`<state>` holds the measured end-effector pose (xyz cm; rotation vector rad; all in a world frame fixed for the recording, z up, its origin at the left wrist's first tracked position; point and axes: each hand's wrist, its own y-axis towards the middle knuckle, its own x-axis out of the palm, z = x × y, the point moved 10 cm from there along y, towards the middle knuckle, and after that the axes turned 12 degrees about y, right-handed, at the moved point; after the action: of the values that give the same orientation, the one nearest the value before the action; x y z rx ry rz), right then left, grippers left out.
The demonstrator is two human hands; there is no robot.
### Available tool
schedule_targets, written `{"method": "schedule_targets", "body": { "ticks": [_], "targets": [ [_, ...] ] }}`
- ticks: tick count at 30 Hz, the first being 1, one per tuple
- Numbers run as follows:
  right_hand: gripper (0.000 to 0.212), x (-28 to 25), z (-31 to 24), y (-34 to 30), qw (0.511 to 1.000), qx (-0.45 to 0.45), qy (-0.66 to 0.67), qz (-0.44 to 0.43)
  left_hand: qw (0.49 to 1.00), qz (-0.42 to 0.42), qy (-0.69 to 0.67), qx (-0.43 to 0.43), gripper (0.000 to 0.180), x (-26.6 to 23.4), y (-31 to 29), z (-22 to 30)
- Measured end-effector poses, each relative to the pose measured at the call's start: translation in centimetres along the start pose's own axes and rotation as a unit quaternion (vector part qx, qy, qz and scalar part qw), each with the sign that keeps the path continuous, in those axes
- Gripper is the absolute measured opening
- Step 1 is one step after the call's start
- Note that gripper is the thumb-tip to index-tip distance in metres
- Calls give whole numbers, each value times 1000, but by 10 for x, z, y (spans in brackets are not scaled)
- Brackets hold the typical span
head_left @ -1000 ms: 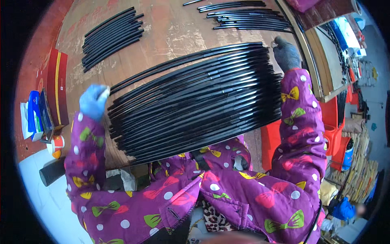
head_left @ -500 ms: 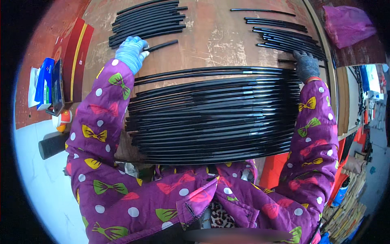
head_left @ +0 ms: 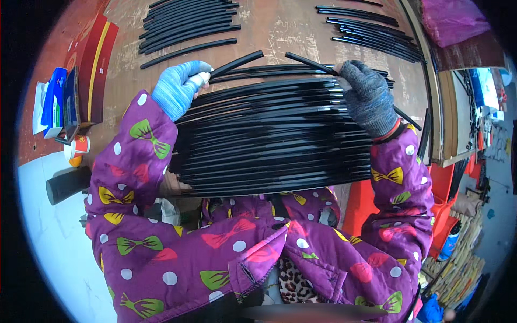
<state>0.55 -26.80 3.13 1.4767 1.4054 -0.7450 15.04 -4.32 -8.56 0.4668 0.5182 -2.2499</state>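
My left hand (head_left: 180, 89), in a light blue knit glove with bare fingertips, pinches a short, thick black tube (head_left: 239, 63) whose free end points right. My right hand (head_left: 369, 99), in a dark grey glove, is closed round a thinner black tube (head_left: 306, 61). That tube's free end points left, and its other end sticks out past my wrist. A small gap parts the two free ends. Beneath both hands lies a wide layer of long, glossy black tubes (head_left: 269, 140), side by side across the board. How far the held pieces reach inside my fists is hidden.
Short black tubes (head_left: 188, 24) are piled at the far left of the wooden board (head_left: 280, 32), thinner ones (head_left: 377, 37) at the far right. Blue and red boxes (head_left: 55, 102) stand left, near a paper cup (head_left: 81, 146). Pink plastic (head_left: 452, 21) lies at the far right.
Both hands have lifted from the far piles and come inward and nearer, each bringing one black tube. The view has shifted slightly.
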Motion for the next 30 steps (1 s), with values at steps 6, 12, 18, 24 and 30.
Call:
{"method": "schedule_targets", "body": {
  "ticks": [6, 12, 18, 24, 30],
  "targets": [
    [42, 6, -12, -8, 998, 15, 56, 18, 998, -44, -34, -37, 21, 13, -18, 18],
    [41, 4, -25, -17, 1000, -19, 19, 4, 993, 22, 56, 97, 20, 7, -31, 49],
    [22, 6, -56, -12, 998, -52, 1, -31, 934, 21, 268, 236, 18, 28, -43, 90],
    [21, -56, -36, -22, 991, -44, 40, 123, 986, -22, 133, 100, 20, 23, -48, 60],
    [33, -114, 79, -125, 918, 244, 145, 279, 994, -95, 42, 33, 22, 25, -54, 38]
  ]
}}
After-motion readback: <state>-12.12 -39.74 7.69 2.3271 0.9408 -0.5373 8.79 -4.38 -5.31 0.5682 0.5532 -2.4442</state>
